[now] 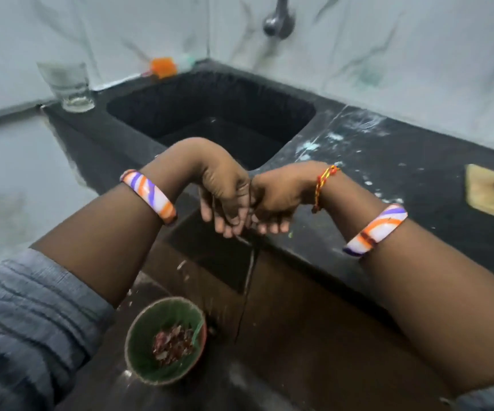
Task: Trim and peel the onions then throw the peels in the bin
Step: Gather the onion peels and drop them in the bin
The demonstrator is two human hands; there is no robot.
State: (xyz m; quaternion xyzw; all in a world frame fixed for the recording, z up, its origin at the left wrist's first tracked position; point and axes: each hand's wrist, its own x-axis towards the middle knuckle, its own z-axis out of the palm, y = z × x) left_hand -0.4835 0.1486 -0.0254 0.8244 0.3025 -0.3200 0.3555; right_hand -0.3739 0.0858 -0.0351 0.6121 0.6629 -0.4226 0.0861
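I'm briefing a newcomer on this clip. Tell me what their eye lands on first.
First, the two hands, left hand and right hand, pressed together with fingers pointing down over the counter's front edge. Below them on the floor stands a green bin holding reddish onion peels. Behind the hands lies the black sink.

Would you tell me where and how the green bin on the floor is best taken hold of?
Grip the green bin by its round rim, from above on the near-left side. It stands upright and open-topped, with onion peels lying inside, so an overhand pinch on the bare rim probably keeps it level.
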